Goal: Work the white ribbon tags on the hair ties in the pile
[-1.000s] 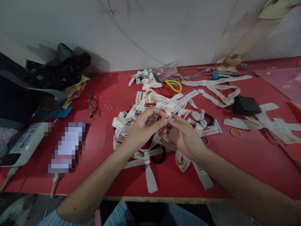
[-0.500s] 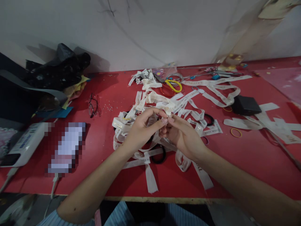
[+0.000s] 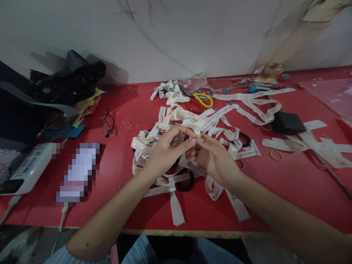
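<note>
Both my hands, left hand (image 3: pixel 165 152) and right hand (image 3: pixel 214 159), pinch one small folded white ribbon piece (image 3: pixel 197 131) between closed fingertips above the ribbon pile (image 3: pixel 176 117) on the red worktop (image 3: pixel 288 183).

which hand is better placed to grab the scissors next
Right, probably. The yellow-handled scissors lie beyond and to the right of both hands. The right hand sits on that side; the left hand would need to cross over. Both pinch the small ribbon piece, so one must let go.

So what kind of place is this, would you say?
Probably a small craft or ribbon-making workbench: a red table against a wall, strewn with printed white ribbons, yellow-handled scissors and rubber bands.
</note>
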The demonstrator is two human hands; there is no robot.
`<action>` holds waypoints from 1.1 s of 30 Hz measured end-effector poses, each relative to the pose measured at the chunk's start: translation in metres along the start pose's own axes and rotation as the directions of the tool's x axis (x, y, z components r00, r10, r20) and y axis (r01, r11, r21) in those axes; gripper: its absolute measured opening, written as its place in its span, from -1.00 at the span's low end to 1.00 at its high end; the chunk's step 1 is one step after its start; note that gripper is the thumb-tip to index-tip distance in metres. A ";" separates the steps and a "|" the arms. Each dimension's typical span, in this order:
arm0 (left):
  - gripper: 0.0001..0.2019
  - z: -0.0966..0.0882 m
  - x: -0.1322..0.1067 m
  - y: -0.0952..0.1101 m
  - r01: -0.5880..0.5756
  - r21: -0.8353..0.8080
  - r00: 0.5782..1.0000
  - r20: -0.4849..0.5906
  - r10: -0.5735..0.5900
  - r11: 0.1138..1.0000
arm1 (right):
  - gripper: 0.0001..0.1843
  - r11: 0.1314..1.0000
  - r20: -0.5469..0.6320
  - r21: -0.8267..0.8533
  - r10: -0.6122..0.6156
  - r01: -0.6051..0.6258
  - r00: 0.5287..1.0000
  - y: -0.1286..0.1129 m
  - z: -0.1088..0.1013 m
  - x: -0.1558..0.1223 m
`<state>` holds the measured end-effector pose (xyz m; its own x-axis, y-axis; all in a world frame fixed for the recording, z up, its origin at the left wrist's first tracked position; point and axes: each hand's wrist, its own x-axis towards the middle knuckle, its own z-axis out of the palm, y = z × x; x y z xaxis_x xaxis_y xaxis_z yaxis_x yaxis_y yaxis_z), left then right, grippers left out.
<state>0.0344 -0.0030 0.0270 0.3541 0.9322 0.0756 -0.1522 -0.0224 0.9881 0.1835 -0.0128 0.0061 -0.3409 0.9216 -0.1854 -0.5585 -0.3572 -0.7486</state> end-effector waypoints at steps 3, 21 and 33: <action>-0.88 0.000 0.000 -0.001 -0.010 -0.004 1.000 0.008 0.010 1.000 | -0.85 1.000 0.000 -0.002 -0.004 0.004 1.000 0.000 -0.001 0.001; -0.90 0.001 0.000 -0.001 -0.028 0.002 1.000 0.002 0.028 1.000 | -0.84 1.000 -0.009 -0.003 0.010 -0.010 1.000 0.000 0.001 0.000; -0.91 0.002 0.000 0.000 -0.014 -0.014 1.000 0.000 0.014 1.000 | -0.84 1.000 0.010 -0.013 0.001 -0.001 1.000 -0.001 0.001 0.000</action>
<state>0.0365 -0.0035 0.0273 0.3515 0.9319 0.0896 -0.1704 -0.0304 0.9849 0.1834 -0.0128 0.0069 -0.3494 0.9195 -0.1800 -0.5484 -0.3565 -0.7564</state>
